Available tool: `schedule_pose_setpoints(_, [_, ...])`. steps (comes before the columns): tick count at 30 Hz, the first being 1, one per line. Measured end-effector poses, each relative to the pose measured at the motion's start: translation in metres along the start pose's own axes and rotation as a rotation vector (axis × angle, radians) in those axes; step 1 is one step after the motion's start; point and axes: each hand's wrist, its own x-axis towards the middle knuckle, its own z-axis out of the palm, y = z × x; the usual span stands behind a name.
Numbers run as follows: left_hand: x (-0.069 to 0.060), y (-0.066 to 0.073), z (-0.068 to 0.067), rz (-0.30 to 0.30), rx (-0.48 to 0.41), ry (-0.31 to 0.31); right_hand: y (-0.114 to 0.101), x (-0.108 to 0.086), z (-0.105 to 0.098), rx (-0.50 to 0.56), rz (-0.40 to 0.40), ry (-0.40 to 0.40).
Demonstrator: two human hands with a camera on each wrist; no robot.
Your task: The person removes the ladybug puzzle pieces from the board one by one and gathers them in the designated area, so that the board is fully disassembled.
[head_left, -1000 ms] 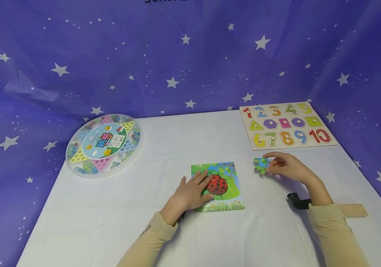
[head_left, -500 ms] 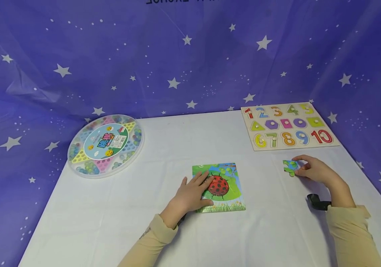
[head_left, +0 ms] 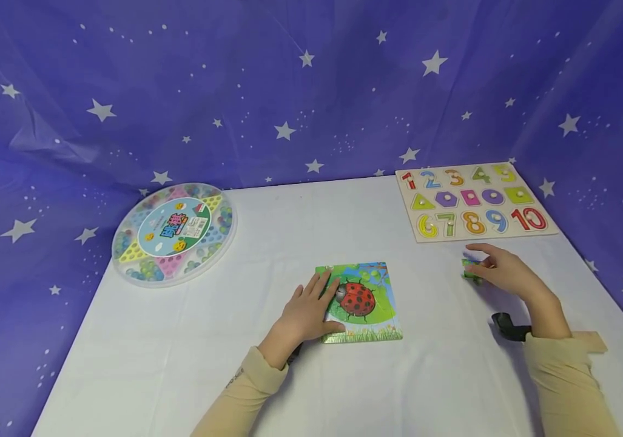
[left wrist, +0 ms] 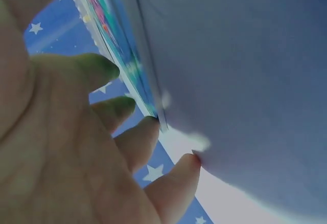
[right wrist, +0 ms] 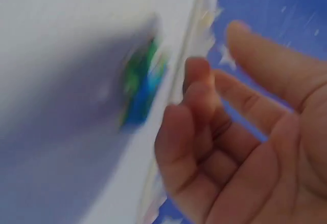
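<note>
A square ladybug puzzle (head_left: 368,309) lies flat on the white table. Spread fingers of my left hand (head_left: 306,312) rest on its left side; the left wrist view shows the palm and fingers of that hand (left wrist: 76,142). Right of the puzzle, just below the number board, is a small green and blue puzzle piece (head_left: 471,270). My right hand (head_left: 508,276) is over the piece's right side, thumb and forefinger apart. In the right wrist view the blurred piece (right wrist: 140,86) shows apart from the fingertips of the right hand (right wrist: 230,147), whose fingers are loosely bent.
A wooden board with numbers and shapes (head_left: 486,203) lies at the back right. On the back left is a round, clear-rimmed marble game box (head_left: 175,233). A wooden strip (head_left: 591,342) lies beside the right sleeve. A starry purple cloth (head_left: 235,91) hangs behind.
My right hand carried the puzzle piece rightwards, away from the puzzle, and has let go of it. My left hand has shifted slightly on the puzzle, uncovering more of the ladybug's head.
</note>
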Motion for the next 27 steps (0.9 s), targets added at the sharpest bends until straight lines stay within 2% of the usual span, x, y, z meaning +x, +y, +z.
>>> schedule_pose_setpoints(4, [-0.002,-0.003,-0.002,-0.003,0.004,-0.014,-0.035,0.007,0.016,0.037,-0.154,0.006])
schedule_pose_setpoints(7, [-0.004,-0.002,-0.002,0.027,-0.003,-0.027,-0.061,0.014,0.036,0.028,-0.262,-0.054])
schedule_pose_setpoints(12, [-0.007,0.002,-0.001,0.085,0.016,-0.056,-0.096,0.024,0.066,-0.037,-0.386,-0.179])
schedule_pose_setpoints(18, [-0.007,0.004,0.0,0.08,0.045,-0.055,-0.115,0.03,0.087,-0.116,-0.415,-0.201])
schedule_pose_setpoints(27, [-0.013,0.007,0.001,0.071,0.044,-0.056,-0.113,0.03,0.103,-0.102,-0.409,-0.132])
